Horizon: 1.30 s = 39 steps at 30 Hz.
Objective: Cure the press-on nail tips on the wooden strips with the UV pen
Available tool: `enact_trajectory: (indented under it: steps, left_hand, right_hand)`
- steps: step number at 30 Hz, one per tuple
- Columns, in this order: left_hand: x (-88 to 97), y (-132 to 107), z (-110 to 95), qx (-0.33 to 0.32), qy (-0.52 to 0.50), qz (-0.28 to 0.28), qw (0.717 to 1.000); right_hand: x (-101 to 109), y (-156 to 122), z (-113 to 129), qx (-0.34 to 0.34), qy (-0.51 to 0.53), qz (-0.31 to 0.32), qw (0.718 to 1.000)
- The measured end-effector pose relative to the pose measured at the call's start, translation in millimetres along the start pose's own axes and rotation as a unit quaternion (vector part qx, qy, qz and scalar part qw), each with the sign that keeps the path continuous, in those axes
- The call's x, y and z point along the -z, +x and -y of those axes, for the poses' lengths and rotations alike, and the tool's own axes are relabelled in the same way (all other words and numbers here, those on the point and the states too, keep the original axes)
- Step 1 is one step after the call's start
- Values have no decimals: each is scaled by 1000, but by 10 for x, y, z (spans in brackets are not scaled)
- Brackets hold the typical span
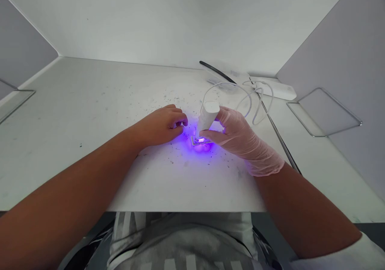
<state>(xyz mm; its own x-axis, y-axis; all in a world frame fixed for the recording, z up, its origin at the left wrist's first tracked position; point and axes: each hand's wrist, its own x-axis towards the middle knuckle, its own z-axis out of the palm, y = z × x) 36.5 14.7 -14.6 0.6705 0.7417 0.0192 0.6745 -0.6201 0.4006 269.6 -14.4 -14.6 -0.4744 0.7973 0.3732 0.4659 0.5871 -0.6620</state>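
Note:
My right hand [237, 135], in a thin pink glove, is closed round a white cylindrical lamp [207, 116] with a white cable [255, 101] trailing back. The lamp points down and throws violet light on a small flat piece [200, 141] lying on the white table [90, 113]. My bare left hand [162, 124] rests on the table just left of the glow, fingers curled and fingertips pinched together beside the small piece. Whether they hold anything is too small to see.
Dark specks litter the table round the hands. A white power strip [278, 87] lies at the back right, and a thin dark rod [270, 121] runs diagonally past it. Wire frames stand at the right [325, 111] and far left [15, 97]. White walls enclose the table.

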Motion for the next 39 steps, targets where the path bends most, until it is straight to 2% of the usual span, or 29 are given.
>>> enact_trajectory:
  steps: [16,39]
  left_hand:
    - [-2,3,-3,-5,4,-3,1000]
    - [-19,9,29,0,-5,4,1000]
  right_hand:
    - [-13,-17,-34,27,-21,-17,999]
    - [-27,-16,-42,32,-34,-23,999]
